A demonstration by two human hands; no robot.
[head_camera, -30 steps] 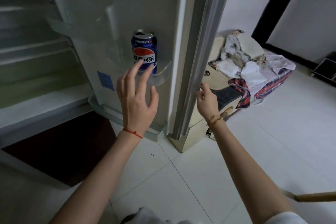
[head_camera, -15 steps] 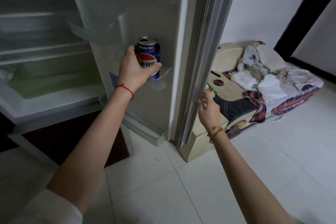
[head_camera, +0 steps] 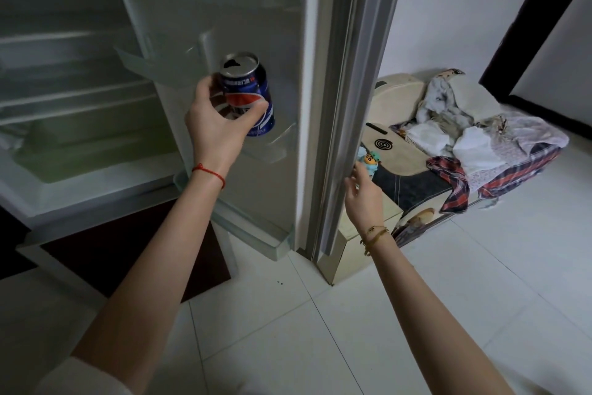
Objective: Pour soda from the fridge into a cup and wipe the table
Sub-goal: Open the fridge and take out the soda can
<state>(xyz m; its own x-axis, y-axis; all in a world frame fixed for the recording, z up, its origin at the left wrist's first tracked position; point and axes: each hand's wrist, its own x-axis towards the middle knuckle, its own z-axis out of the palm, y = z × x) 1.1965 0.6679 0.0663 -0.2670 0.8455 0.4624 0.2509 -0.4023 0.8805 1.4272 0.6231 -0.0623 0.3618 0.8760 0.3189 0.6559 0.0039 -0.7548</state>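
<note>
With the soda can (head_camera: 248, 96) gripped by the left hand (head_camera: 217, 125) at centre frame, right hand (head_camera: 363, 199) loosely spread on the fridge door (head_camera: 346, 106): fetching underway; pouring, wiping left.

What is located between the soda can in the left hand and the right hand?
In the head view, the open fridge door's edge with its grey seal stands between the soda can, gripped by the left hand, and the right hand.

A lived-in room at home, right by the open fridge.
White floor tiles (head_camera: 416, 314) underfoot, the fridge door (head_camera: 256, 26) swung wide with its shelves showing, and by the wall a low box (head_camera: 394, 93) piled with crumpled laundry (head_camera: 474, 135), with a small cartoon toy (head_camera: 371, 162) near the door's edge.
</note>
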